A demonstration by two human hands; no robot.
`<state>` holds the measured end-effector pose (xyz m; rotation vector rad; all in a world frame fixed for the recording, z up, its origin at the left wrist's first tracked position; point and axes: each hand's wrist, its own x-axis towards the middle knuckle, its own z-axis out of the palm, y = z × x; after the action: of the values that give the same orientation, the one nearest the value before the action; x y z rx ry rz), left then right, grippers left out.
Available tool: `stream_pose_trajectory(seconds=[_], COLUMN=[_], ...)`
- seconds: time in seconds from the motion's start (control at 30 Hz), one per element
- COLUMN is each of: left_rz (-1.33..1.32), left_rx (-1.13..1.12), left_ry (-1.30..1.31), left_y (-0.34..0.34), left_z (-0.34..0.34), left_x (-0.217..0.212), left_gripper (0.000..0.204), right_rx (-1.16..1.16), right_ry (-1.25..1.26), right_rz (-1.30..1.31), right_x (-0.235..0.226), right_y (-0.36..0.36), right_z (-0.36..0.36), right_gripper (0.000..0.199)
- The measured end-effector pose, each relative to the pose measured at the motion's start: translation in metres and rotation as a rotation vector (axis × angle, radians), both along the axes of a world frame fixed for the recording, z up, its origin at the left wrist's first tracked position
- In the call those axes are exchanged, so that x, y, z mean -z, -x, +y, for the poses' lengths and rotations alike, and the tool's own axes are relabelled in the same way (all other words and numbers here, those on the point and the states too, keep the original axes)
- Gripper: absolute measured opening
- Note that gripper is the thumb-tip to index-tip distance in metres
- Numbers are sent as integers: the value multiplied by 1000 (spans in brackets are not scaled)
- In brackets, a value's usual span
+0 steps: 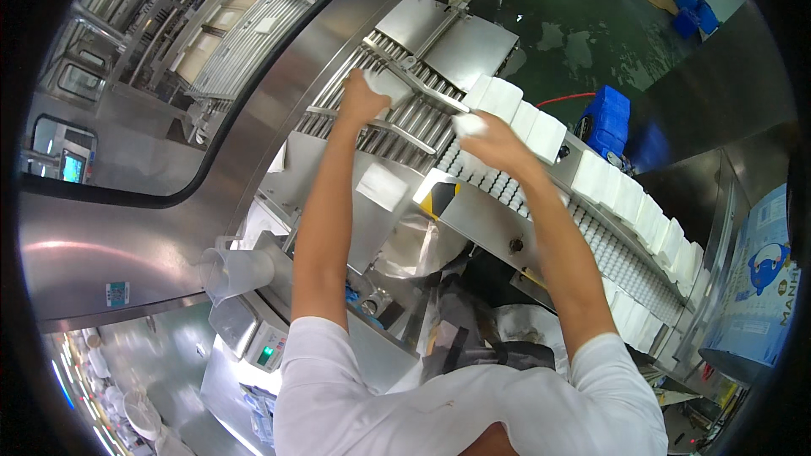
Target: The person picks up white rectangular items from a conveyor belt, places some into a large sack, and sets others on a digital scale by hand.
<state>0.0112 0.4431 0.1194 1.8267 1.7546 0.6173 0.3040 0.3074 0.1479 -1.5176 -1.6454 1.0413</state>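
On the steel roller conveyor (405, 137) lies a soft white pad (389, 87). My left hand (361, 101) grips its left edge, thumb on the near side and fingers on the far side. My right hand (498, 145) is closed around a small white folded pad (469, 125), just where the rollers meet a white beaded conveyor belt (591, 236). Fingers partly cover that pad. Another white folded pad (382, 187) rests on the steel ledge between my forearms, touched by neither hand.
White folded stacks (629, 198) line the belt's far side. A metal guide bar (414, 76) crosses the rollers. At left stands a steel machine housing (152, 262) with a window. Nearer are a clear plastic jug (236, 273) and a scale (253, 333). A blue motor (606, 122) sits beyond the belt.
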Motion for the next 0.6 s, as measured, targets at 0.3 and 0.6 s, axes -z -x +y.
stream_pose_trajectory(seconds=[0.3,0.6], left_rz=[128,-127], left_rx=[48,197], left_ry=[244,200], left_y=[79,82], left_z=[69,40], left_x=[57,37], left_gripper=[103,63], right_rx=[129,-185], right_ry=[247,546], right_rz=[581,294], right_x=[71,53], right_y=[168,160], right_z=[171,221], right_gripper=[35,23])
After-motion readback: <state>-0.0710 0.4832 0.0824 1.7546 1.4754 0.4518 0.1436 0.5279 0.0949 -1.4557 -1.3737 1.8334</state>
